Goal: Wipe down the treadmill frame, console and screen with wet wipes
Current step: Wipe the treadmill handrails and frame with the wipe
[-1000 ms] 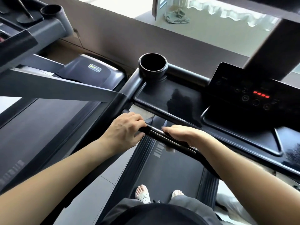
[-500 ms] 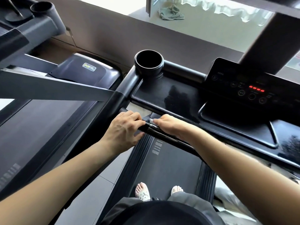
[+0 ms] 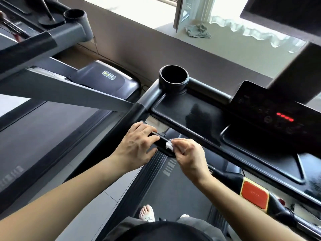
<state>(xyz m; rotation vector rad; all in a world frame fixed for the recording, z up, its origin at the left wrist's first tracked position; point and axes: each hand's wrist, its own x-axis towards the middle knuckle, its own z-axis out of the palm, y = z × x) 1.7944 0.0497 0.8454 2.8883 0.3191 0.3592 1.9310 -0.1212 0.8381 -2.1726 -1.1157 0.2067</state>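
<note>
I stand on a black treadmill. Its front handlebar point(image 3: 160, 141) runs across below the console tray point(image 3: 182, 110). My left hand point(image 3: 137, 145) grips the left end of that bar, fingers curled over it. Just to its right, my right hand point(image 3: 187, 153) pinches a small crumpled white wet wipe point(image 3: 169, 145) against the bar. The control panel point(image 3: 271, 112) with red lit digits rises at the right, and a dark screen point(image 3: 284, 16) hangs above it. A round cup holder point(image 3: 173, 75) sits at the console's left corner.
A second treadmill point(image 3: 52, 101) stands close on the left, its grey arm point(image 3: 66, 94) crossing toward my frame. A red stop button point(image 3: 254, 194) sits on the bar at lower right. My feet in white sandals point(image 3: 147, 213) are on the belt. A cloth point(image 3: 198, 31) lies outside the window.
My right hand slid left along the handlebar toward my left hand, uncovering the bar's right part with the red button. The white wipe now shows at its fingertips. My left hand kept its grip.
</note>
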